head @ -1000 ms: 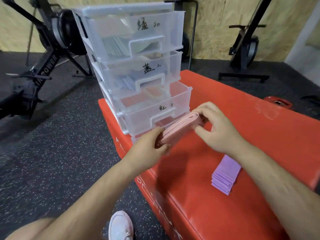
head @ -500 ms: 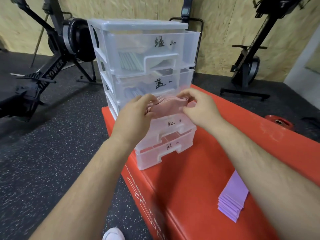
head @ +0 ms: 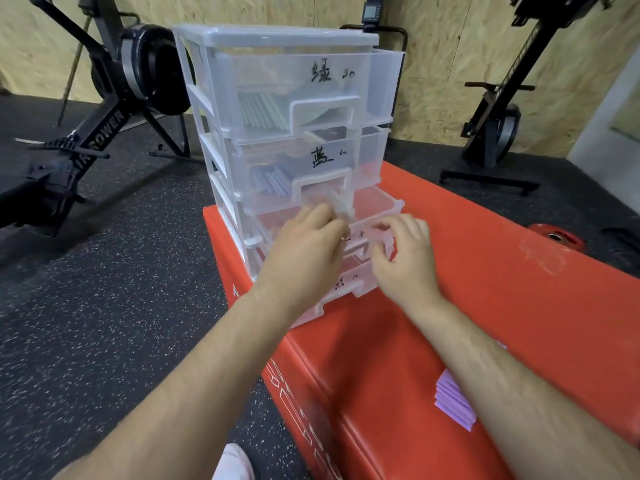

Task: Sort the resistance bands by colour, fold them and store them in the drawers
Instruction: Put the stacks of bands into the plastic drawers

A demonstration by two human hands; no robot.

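My left hand reaches into the pulled-out third drawer, where pink bands lie blurred. My right hand curls at its front. I can't tell either grip. Upper drawers hold green bands, then blue bands. A purple stack lies rightmost on the bench.

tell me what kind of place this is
Most likely a gym or fitness studio. A flywheel rowing machine stands at the left, a second exercise machine at the right, and the floor is speckled black rubber matting with a red weight plate lying on it.
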